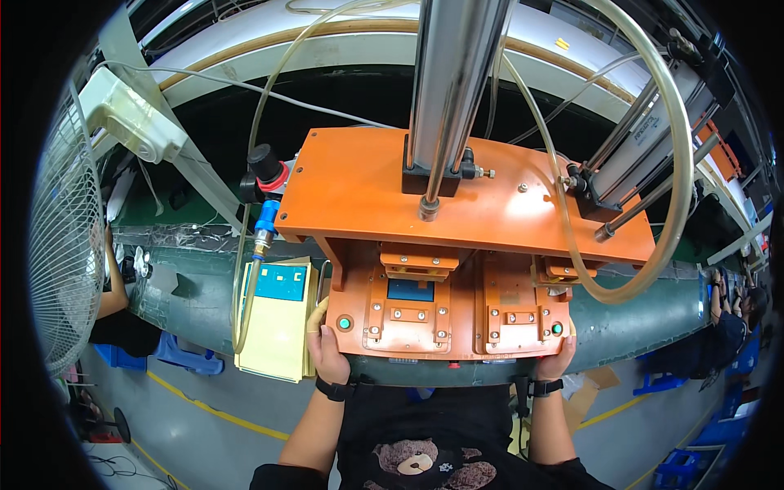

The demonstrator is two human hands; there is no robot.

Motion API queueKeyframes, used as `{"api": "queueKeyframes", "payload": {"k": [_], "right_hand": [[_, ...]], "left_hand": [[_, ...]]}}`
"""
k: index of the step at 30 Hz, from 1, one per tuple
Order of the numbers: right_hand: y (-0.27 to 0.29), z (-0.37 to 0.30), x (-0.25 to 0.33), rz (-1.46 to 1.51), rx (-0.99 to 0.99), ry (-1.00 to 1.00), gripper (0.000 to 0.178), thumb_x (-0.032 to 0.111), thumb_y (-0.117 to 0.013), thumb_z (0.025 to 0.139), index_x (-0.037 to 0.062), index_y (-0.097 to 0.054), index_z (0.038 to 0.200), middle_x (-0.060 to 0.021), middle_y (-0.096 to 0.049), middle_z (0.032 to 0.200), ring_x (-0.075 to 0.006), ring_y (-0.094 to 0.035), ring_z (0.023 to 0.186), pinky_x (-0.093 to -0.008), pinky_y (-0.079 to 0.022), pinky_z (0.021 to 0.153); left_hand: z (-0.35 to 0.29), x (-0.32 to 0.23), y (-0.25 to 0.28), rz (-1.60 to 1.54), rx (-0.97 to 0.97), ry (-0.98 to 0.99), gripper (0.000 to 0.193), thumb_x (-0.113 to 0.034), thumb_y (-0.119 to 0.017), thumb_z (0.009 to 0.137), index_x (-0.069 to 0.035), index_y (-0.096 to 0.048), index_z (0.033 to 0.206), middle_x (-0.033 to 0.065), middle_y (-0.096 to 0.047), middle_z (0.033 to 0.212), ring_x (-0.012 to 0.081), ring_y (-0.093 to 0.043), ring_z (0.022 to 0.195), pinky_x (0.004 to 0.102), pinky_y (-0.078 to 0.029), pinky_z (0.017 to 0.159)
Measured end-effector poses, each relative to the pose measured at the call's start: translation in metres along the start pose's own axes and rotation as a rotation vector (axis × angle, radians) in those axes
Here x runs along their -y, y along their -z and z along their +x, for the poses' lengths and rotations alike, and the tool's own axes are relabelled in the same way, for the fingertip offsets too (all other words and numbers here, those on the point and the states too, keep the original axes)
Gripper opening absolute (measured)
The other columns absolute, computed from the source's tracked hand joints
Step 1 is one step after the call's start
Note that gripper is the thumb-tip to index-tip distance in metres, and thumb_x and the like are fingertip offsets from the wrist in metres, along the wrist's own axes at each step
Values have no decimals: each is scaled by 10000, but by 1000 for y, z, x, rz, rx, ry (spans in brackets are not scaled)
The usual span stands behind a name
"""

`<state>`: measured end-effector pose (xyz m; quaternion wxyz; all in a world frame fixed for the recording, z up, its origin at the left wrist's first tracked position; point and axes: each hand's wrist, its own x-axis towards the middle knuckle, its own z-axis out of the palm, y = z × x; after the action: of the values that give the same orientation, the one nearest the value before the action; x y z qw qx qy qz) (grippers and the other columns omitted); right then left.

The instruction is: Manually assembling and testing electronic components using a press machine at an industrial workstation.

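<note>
An orange two-station pneumatic press (465,184) stands on the green bench in front of me. My left hand (328,355) holds the left side of its base, one finger stretched along the side and the thumb beside a green push button (345,323). At the opposite side, my right hand (557,361) holds the base's corner below the other green button (557,329); some of its fingers are hidden. Both buttons are uncovered. A blue piece (411,290) lies in the left fixture (407,327), under the raised press head. The right fixture (523,318) shows an orange plate.
A pale yellow stack of sheets (273,339) with a blue card (282,282) lies left of the press. Cylinders (461,82) and a looping clear hose (682,163) rise above it. A fan (65,229) is at far left. Other people sit at both sides.
</note>
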<state>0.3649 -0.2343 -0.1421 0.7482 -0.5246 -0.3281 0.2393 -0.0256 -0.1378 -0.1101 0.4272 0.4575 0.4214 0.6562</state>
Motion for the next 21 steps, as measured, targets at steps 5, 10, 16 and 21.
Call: {"api": "queueKeyframes", "payload": {"k": [5,10,16,21], "right_hand": [[-2,-1,-2,16,-8,0,547,322,-357,930,-80,-450,1289,-175,-549,1227,-247,-554,1121,-360,-446,952],[-7,-1,3,19,-14,35,557,336,-378,928,-84,-450,1288,-178,-551,1226,-250,-557,1117,-362,-448,951],[-4,0,-3,62,2,41,567,346,-400,930,-91,-451,1288,-187,-554,1226,-256,-558,1120,-369,-453,955],[-5,1,-2,43,-12,52,572,356,-408,935,-93,-453,1286,-188,-557,1222,-252,-564,1114,-369,-459,955]], "left_hand": [[1,7,8,50,10,-53,400,-204,-332,1017,48,-449,1304,152,-544,1237,189,-538,1116,310,-427,977],[1,7,5,17,12,-45,397,-197,-343,1012,53,-454,1300,154,-541,1246,192,-536,1116,315,-424,976],[0,5,2,-57,-23,-10,395,-192,-346,1010,55,-457,1298,157,-546,1247,203,-545,1121,322,-437,972],[0,5,-1,-76,-23,-20,393,-185,-331,1014,52,-455,1302,160,-549,1243,210,-546,1132,330,-433,981]]}}
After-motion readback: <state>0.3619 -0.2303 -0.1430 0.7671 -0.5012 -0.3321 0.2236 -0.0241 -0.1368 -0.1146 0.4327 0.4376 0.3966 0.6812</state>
